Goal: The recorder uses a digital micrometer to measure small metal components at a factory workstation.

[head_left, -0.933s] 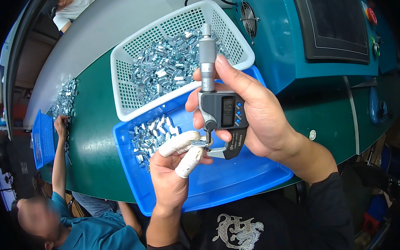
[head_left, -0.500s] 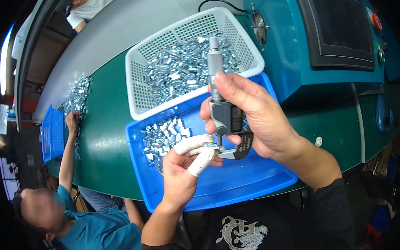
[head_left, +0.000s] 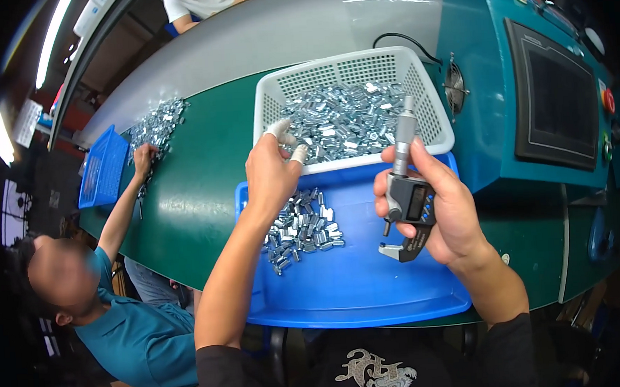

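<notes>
Head view: left hand (head_left: 270, 171), fingers (head_left: 298, 154) spread, has moved to the white basket (head_left: 360, 71); right fingers (head_left: 433, 166) still clasp the micrometer (head_left: 417, 200).

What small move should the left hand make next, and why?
Probably pinch one metal piece from the white basket: the left hand appears open over its rim, and the gauge in the right hand has an empty gap.

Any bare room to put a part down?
Blue tray: bare right of its metal parts, below the micrometer. Green tabletop: bare between the loose heap and white basket. Crowded: tray's upper left; basket's pile, left hand at its edge.
</notes>
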`<state>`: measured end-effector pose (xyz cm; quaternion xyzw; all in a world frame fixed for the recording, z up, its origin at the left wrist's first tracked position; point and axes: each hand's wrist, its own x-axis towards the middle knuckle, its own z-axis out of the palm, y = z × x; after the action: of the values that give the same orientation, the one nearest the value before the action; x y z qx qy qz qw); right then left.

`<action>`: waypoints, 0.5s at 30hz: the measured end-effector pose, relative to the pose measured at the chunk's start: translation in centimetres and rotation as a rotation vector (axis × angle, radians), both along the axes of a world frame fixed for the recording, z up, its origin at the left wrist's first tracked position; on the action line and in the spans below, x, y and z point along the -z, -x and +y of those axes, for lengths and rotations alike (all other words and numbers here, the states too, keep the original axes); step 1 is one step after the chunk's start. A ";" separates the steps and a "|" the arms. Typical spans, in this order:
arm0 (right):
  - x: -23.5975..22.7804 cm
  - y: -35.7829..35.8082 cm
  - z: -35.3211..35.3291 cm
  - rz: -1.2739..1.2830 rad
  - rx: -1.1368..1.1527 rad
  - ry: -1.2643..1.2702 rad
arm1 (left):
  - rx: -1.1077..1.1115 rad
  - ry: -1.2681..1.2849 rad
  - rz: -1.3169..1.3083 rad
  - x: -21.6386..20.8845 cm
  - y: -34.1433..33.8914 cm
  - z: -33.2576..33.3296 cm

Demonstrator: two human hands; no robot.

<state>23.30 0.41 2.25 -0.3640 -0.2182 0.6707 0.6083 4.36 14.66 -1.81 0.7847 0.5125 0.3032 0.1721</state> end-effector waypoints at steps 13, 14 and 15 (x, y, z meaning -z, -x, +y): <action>0.5 -0.1 0.7 0.066 0.025 -0.006 | 0.228 0.138 0.261 -0.6 5.3 -9.3; 0.6 -0.2 0.8 0.070 0.030 -0.013 | 0.276 0.140 0.303 -0.4 5.0 -9.4; 0.6 -0.3 0.7 0.067 0.031 -0.013 | 0.277 0.139 0.300 -0.2 4.6 -9.5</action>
<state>23.60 1.16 1.68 -0.3406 -0.1963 0.6718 0.6278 -0.27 5.17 -1.57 0.8701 0.4394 0.1204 0.1879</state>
